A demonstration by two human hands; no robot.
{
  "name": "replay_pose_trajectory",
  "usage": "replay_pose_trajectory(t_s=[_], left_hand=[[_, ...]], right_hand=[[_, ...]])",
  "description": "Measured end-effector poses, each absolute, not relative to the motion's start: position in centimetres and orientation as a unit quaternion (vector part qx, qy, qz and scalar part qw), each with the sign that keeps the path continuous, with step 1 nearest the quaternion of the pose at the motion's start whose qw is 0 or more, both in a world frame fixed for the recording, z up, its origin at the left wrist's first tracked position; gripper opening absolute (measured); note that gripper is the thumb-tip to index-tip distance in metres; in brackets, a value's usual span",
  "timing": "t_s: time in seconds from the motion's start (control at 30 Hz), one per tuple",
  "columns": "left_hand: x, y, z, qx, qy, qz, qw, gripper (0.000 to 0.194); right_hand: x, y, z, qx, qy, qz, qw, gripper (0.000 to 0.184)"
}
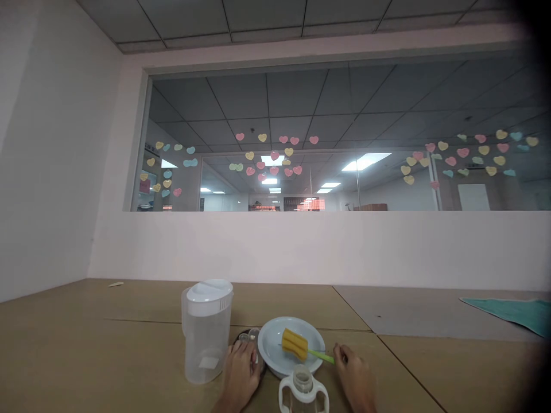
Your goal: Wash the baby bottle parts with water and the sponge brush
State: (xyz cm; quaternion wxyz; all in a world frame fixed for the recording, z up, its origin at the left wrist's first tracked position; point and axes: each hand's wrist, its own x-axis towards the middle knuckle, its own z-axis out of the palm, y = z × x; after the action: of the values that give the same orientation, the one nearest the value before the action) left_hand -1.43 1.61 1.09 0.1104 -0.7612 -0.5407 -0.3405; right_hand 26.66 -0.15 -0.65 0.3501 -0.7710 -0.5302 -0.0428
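My right hand (353, 373) is closed on the end of the green handle of a bottle brush (295, 344). The brush's yellow sponge head lies over a light blue-white bowl (267, 335). My left hand (241, 370) is curled over small clear parts (253, 332) on a dark round tray (261, 367), left of the bowl; what its fingers hold is hidden. Between my hands, in front of the bowl, stands an uncapped bottle (302, 381) with two white side handles, cut off by the lower frame edge.
Left of my left hand stands a translucent pitcher (205, 338) with a white lid. A teal cloth (512, 312) lies at the table's right side. A small flat piece (116, 284) lies at the back left. Behind the table (107, 361) is a wall with a window.
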Motion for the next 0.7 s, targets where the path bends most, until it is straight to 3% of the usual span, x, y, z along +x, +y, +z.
replay_pose_trajectory(t_s=[0.7], left_hand=[[-1.4, 1.98, 0.52, -0.768, -0.529, -0.339, 0.124, 0.015]], right_hand=[[26.7, -0.12, -0.75, -0.768, -0.535, -0.045, 0.349, 0.037]])
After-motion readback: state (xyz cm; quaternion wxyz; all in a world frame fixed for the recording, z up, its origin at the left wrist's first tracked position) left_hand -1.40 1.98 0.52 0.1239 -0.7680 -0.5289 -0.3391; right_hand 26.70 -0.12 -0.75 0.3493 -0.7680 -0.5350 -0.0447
